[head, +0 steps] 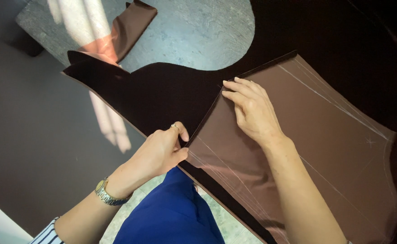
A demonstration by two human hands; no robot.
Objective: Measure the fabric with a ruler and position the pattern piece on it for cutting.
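Hands first: the left hand (164,151) pinches the folded edge of the dark cloth (162,92) (thumb on top), while the right hand (250,110) lies flat, fingers spread, pressing the brown panel (325,149); keeping that crease taut looks wise.

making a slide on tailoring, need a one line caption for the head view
Left hand pinches the edge of a folded-back brown fabric panel marked with chalk lines, while the right hand presses it flat.

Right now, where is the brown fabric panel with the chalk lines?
In the head view, the brown fabric panel lies right of centre on the dark cloth. The right hand presses its upper left edge, and the left hand pinches its left corner.
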